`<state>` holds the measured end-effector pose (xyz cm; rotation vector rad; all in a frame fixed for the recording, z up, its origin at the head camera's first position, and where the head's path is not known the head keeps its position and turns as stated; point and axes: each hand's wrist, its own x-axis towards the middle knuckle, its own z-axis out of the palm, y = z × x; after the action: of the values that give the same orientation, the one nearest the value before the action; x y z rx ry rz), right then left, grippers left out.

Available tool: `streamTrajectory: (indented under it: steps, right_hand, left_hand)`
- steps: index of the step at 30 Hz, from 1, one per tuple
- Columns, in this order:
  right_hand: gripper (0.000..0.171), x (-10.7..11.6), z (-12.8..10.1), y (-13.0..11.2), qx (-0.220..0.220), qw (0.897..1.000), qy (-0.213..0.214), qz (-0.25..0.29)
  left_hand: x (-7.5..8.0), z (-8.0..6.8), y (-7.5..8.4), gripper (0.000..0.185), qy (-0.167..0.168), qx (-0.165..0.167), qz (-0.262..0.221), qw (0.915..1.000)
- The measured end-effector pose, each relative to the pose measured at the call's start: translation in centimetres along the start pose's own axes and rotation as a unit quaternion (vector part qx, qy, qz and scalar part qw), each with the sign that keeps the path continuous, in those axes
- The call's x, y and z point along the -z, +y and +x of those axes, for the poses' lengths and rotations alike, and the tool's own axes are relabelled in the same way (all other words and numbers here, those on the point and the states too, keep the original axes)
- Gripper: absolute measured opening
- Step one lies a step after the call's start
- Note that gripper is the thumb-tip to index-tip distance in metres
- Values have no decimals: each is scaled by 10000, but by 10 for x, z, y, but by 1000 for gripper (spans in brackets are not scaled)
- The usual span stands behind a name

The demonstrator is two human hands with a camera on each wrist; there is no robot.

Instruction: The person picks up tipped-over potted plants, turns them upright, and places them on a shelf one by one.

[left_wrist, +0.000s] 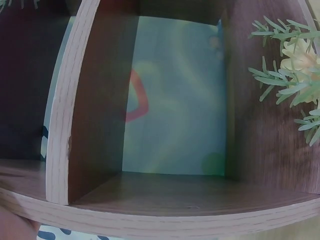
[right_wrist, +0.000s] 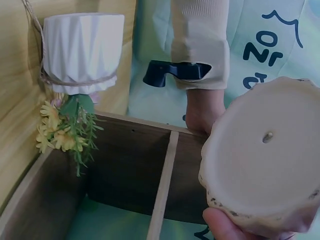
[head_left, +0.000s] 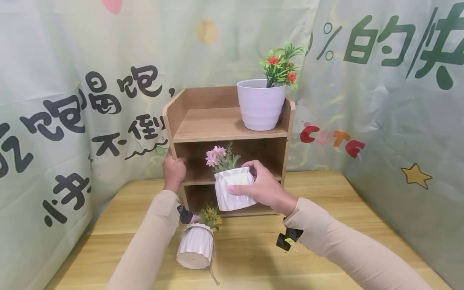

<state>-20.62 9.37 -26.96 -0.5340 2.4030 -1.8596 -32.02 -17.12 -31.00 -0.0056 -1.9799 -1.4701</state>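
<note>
My right hand [head_left: 253, 181] grips a white ribbed pot of pink flowers [head_left: 224, 201] at the front of the middle level of a wooden shelf unit [head_left: 203, 125]. The right wrist view shows that pot's round base [right_wrist: 265, 160] with my thumb [right_wrist: 225, 225] under it. My left hand [head_left: 174, 169] holds the shelf's left side panel, fingers curled over its front edge, and it also shows in the right wrist view [right_wrist: 202, 112]. In the left wrist view the shelf's boards [left_wrist: 62, 115] fill the frame.
A second white ribbed pot with yellow flowers [head_left: 195, 245] stands on the wooden table [head_left: 326, 189] before the shelf, beside my left forearm. A larger white pot with red flowers [head_left: 261, 106] sits on the shelf's top right. Printed cloth hangs behind and at both sides.
</note>
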Motion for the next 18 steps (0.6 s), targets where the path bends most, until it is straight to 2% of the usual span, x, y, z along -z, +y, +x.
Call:
streamTrajectory:
  steps: [9,18]
  right_hand:
    - [71,3,4,-12,157,9997,76,-171]
    - [71,4,8,-21,339,9992,173,-88]
  left_hand:
    - [-2,-2,1,50,-33,98,8,9999]
    - [0,-3,1,51,-12,17,110,9999]
